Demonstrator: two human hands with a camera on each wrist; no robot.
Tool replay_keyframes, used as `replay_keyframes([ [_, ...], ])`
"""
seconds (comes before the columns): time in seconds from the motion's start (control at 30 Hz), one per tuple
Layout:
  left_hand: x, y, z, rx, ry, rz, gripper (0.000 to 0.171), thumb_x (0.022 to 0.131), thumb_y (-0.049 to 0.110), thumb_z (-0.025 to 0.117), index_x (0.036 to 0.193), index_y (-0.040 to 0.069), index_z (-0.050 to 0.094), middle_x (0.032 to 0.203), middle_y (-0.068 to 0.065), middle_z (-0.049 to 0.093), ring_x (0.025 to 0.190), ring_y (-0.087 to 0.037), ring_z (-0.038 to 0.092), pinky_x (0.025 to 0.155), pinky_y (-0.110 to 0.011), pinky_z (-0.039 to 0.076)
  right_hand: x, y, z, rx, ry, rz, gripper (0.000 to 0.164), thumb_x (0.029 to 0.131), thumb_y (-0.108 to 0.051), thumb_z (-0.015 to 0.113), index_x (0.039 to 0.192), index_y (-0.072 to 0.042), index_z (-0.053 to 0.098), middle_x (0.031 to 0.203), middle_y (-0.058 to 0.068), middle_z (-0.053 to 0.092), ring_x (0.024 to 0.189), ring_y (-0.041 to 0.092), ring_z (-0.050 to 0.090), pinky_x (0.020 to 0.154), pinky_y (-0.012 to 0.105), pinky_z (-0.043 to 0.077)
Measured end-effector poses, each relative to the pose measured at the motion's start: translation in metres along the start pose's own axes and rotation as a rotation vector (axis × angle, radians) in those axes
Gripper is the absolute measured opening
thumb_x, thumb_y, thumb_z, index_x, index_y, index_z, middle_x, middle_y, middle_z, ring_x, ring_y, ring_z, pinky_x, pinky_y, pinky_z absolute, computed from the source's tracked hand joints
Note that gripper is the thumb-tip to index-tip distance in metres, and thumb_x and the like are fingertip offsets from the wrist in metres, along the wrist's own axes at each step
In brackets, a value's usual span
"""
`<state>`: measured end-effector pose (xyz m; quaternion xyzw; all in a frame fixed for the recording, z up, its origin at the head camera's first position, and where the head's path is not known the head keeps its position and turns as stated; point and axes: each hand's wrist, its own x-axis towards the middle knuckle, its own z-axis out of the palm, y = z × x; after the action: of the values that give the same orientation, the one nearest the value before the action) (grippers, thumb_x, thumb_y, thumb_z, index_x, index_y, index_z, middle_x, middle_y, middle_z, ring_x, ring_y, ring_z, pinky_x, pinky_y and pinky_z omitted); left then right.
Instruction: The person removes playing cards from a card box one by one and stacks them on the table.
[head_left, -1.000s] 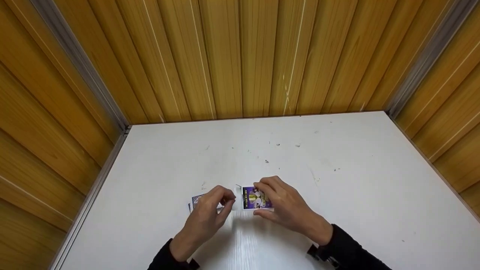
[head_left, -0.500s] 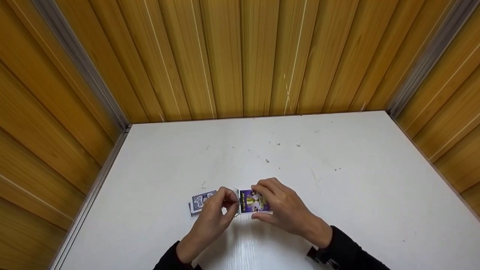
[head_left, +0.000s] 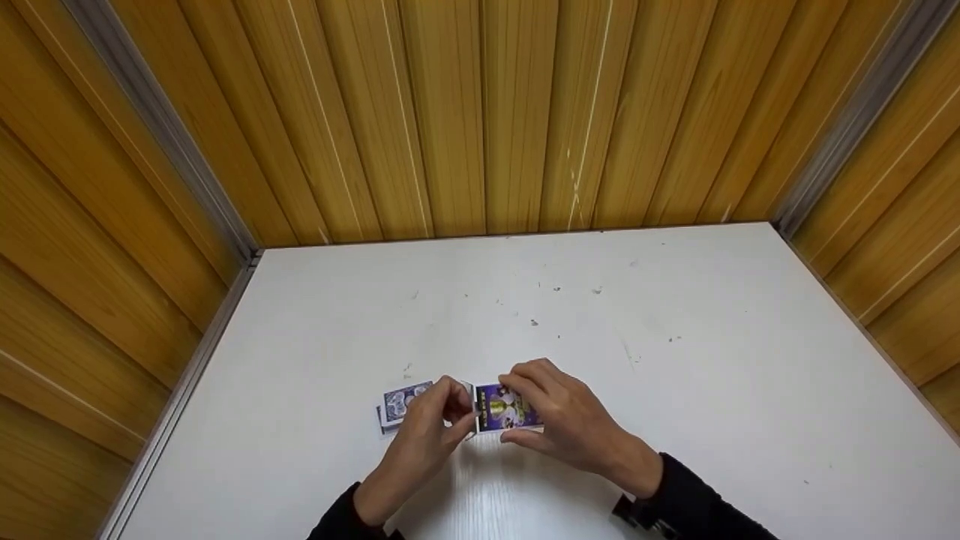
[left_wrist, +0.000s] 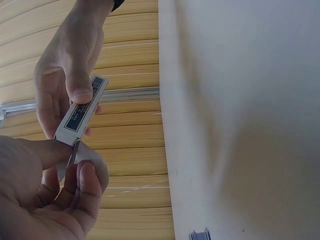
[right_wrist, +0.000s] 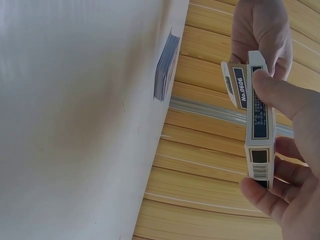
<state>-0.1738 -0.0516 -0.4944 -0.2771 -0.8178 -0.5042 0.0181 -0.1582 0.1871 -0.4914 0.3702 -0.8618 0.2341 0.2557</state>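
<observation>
A purple playing-card box (head_left: 491, 409) is held above the table, its white sides showing dark printed labels in both wrist views. My right hand (head_left: 559, 409) grips it by its long edges, thumb on one narrow side and fingers on the other. At its left end a flap (right_wrist: 236, 86) stands folded out. My left hand (head_left: 431, 420) pinches at that end, fingers curled by the flap; the inside of the box is hidden. Left of the box, a deck of playing cards (head_left: 400, 403) with blue patterned backs lies on the table, partly behind my left hand.
The white table (head_left: 337, 315) has small dark marks and scuffs. Yellow wood-look panels (head_left: 517, 120) rise behind it and along both sides, with grey metal posts (head_left: 161, 127) at the corners.
The card box and my right hand have shifted slightly left and nearer to me. My left hand has moved a little right, against the box's end, uncovering more of the deck.
</observation>
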Motion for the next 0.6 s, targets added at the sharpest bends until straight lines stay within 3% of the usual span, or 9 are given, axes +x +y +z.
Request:
replay_keyframes([
  [0.4,0.0008,-0.0008,-0.0032,-0.134,-0.067,-0.114,0.023,0.090,-0.008,0.071,0.091,0.007,0.053,0.082,0.002,0.057,0.072,-0.006,0.054,0.064,-0.019,0.047,0.0006,0.0000,0.0010,-0.012,-0.006,-0.013,0.073,0.072,-0.035,0.096,0.128,-0.001,0.064,0.121,0.007,0.061,0.107,0.019,0.060,0.085,0.029,0.056],
  [0.5,0.0013,-0.0001,-0.0050,-0.154,-0.061,-0.113,0.019,0.091,-0.008,0.068,0.092,0.006,0.055,0.083,0.001,0.058,0.073,-0.008,0.054,0.064,-0.019,0.047,-0.0004,0.0013,0.0006,-0.017,-0.003,0.003,0.073,0.071,-0.036,0.096,0.128,-0.001,0.065,0.120,0.007,0.061,0.107,0.019,0.060,0.085,0.029,0.056],
  [0.6,0.0023,0.0007,-0.0077,-0.113,-0.038,-0.094,0.017,0.092,-0.009,0.066,0.095,0.007,0.058,0.085,0.001,0.060,0.074,-0.008,0.054,0.065,-0.020,0.047,-0.0014,0.0030,-0.0002,-0.019,-0.003,0.028,0.074,0.071,-0.036,0.096,0.128,-0.001,0.065,0.120,0.007,0.062,0.106,0.018,0.060,0.083,0.029,0.056],
])
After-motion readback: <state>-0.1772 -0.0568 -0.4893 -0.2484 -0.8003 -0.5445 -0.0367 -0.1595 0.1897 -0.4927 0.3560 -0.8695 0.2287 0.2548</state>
